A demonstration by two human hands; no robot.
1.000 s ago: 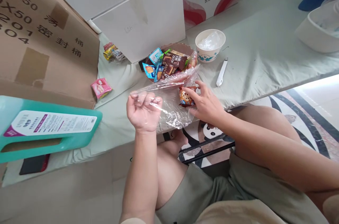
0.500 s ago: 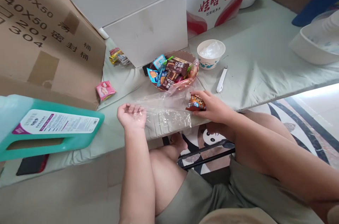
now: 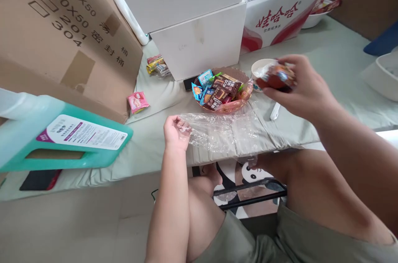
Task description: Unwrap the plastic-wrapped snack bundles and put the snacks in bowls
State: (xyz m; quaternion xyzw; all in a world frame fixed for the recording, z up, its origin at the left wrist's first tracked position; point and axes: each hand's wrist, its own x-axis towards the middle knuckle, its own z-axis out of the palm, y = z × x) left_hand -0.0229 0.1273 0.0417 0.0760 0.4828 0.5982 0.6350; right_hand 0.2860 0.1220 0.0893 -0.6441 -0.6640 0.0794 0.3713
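Observation:
My left hand (image 3: 176,132) is closed on one end of a clear plastic bag (image 3: 217,132), which spreads crumpled along the table's front edge. Raised on the right, my right hand (image 3: 303,85) grips an orange-brown snack packet (image 3: 280,76), slightly blurred, in front of a paper bowl (image 3: 259,66). Behind the bag, a scalloped tray (image 3: 234,107) holds several wrapped snacks (image 3: 219,89), among them brown cocoa packets and blue ones. A white utility knife (image 3: 275,111) lies beneath the right hand, partly hidden by it.
A green liquid jug (image 3: 118,157) and a cardboard box (image 3: 102,85) stand at left, with a pink packet (image 3: 137,102) beside them. White cartons (image 3: 199,43) line the back. A dark phone (image 3: 39,180) lies at the front left; a white container (image 3: 384,76) stands at right.
My right hand has lifted the snack packet up and to the right, away from the plastic bag. My left hand still holds the bag, which has slackened. The view has shifted left.

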